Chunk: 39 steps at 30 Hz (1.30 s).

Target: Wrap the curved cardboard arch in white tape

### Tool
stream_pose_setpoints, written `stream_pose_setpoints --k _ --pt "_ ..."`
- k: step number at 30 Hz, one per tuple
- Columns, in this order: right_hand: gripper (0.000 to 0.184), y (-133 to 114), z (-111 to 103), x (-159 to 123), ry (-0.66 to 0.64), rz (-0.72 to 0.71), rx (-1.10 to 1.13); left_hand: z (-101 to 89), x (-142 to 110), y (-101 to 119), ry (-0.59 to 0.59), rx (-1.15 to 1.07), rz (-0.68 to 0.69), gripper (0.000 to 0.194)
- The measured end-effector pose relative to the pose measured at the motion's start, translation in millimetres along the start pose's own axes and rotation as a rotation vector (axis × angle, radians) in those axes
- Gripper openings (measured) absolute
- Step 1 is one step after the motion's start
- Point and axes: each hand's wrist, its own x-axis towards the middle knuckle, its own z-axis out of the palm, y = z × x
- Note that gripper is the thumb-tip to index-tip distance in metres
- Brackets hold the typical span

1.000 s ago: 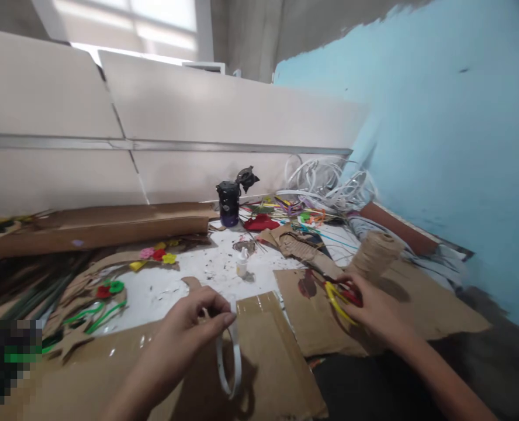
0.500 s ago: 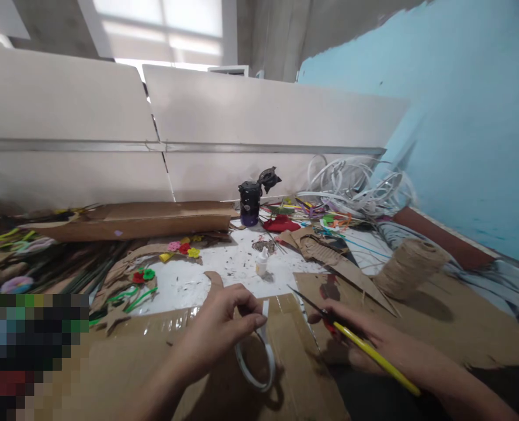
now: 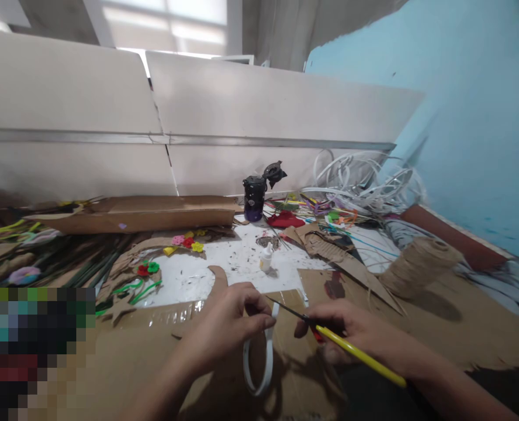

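**A:** And we're live: left hand [image 3: 228, 324] raised over the cardboard sheet [image 3: 110, 351], fingers curled, wrist dropping toward the bottom of the view. What's in that grip?

**B:** A narrow pinch on a white plastic strip [image 3: 259, 368]! Thumb and fingers have it near the top, and the rest hangs below the hand in a long loop.

**A:** Right hand [image 3: 351, 330] coming across low from the right side!

**B:** Firm grip around scissors [image 3: 356, 354], yellow handle sticking out past the wrist side, dark blades looking closed. The tip sits right by the top of the strip, but I can't tell if they're touching.

**A:** What's changed?

**B:** The scissors have swung in toward the strip. That tip was further right a moment ago.

**A:** Anything hidden?

**B:** The bottom-left corner is a blurred patch [image 3: 35, 345], impossible to read. A twine spool [image 3: 419, 268] lies well off to the right.
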Motion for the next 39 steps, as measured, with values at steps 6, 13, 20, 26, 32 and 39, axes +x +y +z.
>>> stream_pose_setpoints --k 6,13,20,26,32,39 --pt "0.039 -6.3 -0.3 2.4 -0.013 -0.006 0.039 0.2 -0.3 1.0 -0.001 -0.004 0.002 0.011" --pt "0.032 -6.0 -1.3 5.1 -0.019 -0.015 -0.004 -0.3 0.0 3.3 0.011 0.004 -0.008 0.009" --pt "0.025 -3.9 -2.3 6.5 -0.049 -0.049 -0.032 -1.7 0.1 4.5 -0.01 0.03 -0.016 0.008" --pt "0.024 8.3 -5.6 7.5 -0.043 -0.061 -0.077 -1.2 0.3 4.4 -0.003 0.036 -0.013 0.01" --pt "0.038 9.9 -5.4 5.0 -0.011 -0.061 -0.1 0.1 0.4 4.6 -0.004 0.015 -0.007 0.011" --pt "0.033 36.3 -28.6 -0.4 0.283 -0.018 -0.382 -1.4 0.5 1.3 0.062 -0.048 -0.036 0.011"
